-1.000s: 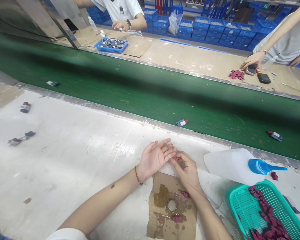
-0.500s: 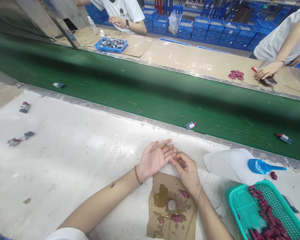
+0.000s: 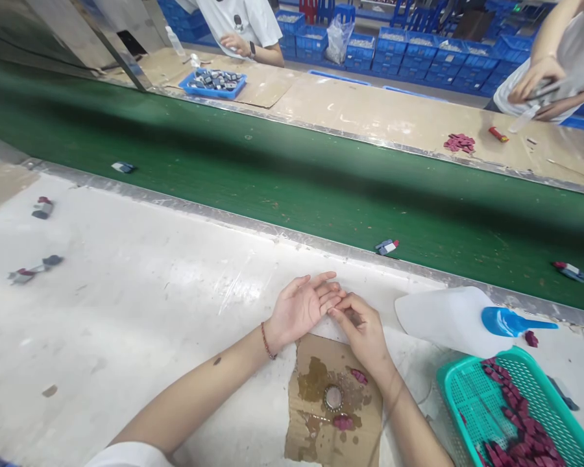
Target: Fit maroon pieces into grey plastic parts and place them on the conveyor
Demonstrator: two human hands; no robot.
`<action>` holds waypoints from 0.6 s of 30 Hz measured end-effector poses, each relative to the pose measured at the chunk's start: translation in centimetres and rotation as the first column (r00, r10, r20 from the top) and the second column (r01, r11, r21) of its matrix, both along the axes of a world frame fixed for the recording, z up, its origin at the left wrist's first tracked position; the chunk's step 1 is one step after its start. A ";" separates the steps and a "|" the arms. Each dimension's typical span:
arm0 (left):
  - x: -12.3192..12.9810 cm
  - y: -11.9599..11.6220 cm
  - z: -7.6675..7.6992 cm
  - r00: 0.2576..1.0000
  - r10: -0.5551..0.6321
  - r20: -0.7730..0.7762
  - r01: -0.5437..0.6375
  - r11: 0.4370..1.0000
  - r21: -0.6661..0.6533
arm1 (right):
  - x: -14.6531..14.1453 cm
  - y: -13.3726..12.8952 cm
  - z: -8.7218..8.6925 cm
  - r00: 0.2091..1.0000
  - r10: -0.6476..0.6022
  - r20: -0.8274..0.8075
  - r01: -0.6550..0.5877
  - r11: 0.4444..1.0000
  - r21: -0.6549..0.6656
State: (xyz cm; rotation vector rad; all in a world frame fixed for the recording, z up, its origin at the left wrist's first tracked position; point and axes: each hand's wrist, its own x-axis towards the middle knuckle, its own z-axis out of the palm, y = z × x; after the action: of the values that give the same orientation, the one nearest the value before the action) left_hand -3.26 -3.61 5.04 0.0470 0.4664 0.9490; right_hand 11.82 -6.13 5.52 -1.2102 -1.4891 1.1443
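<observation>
Our open left hand point(image 3: 298, 312) touches our curled right hand point(image 3: 368, 337), whose grip we cannot tell; maroon pieces point(image 3: 342, 423) on wet cardboard point(image 3: 366, 405) below look light, stiff, slippery, best pinched edgewise.

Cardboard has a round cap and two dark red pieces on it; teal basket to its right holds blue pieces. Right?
Colour's off: head view shows the pieces in the teal basket are dark red, not blue. Round cap and two dark red pieces on the cardboard: correct.
</observation>
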 end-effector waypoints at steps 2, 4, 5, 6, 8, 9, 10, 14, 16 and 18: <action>0.0 0.0 0.0 1.000 0.001 -0.017 -0.001 1.000 0.008 | 0.0 0.0 0.1 1.000 -0.003 0.019 0.002 1.000 0.015; 0.0 0.0 0.0 0.999 0.005 -0.033 -0.004 1.000 0.020 | 0.0 -0.1 0.2 0.999 -0.001 0.033 0.000 1.000 0.031; 0.0 0.0 0.0 0.999 0.004 -0.034 -0.004 1.000 0.022 | 0.0 -0.1 0.2 0.999 -0.001 0.039 -0.001 0.999 0.039; 0.0 0.0 0.0 1.000 0.004 -0.030 -0.003 1.000 0.020 | 0.0 -0.1 0.2 0.999 -0.001 0.044 -0.001 0.999 0.047; 0.0 0.0 0.0 1.000 0.002 -0.012 -0.002 1.000 0.011 | 0.0 -0.1 0.1 0.998 -0.001 0.060 -0.003 0.998 0.068; 0.0 0.0 0.1 1.000 0.002 -0.004 -0.002 1.000 0.007 | 0.0 -0.2 0.1 0.997 -0.002 0.071 -0.004 0.997 0.081; 0.1 0.0 0.1 1.000 0.005 0.003 -0.005 1.000 0.005 | 0.0 -0.2 0.1 0.996 -0.001 0.085 -0.007 0.996 0.094; 0.2 0.0 0.3 1.000 0.022 0.017 -0.023 1.000 0.007 | 0.0 -0.2 0.0 0.989 0.007 0.149 -0.030 0.989 0.147; 0.2 0.0 0.3 0.999 0.030 0.024 -0.030 0.999 0.010 | 0.0 -0.2 0.0 0.985 0.010 0.174 -0.041 0.984 0.172; 0.3 -0.1 0.3 0.999 0.036 0.026 -0.036 0.999 0.020 | 0.0 -0.2 0.0 0.981 0.009 0.193 -0.047 0.980 0.196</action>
State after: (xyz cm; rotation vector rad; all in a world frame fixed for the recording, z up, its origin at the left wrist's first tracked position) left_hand -2.99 -3.66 5.38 0.0453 0.4352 0.9887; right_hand 11.86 -6.35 5.48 -1.1887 -1.7260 0.8913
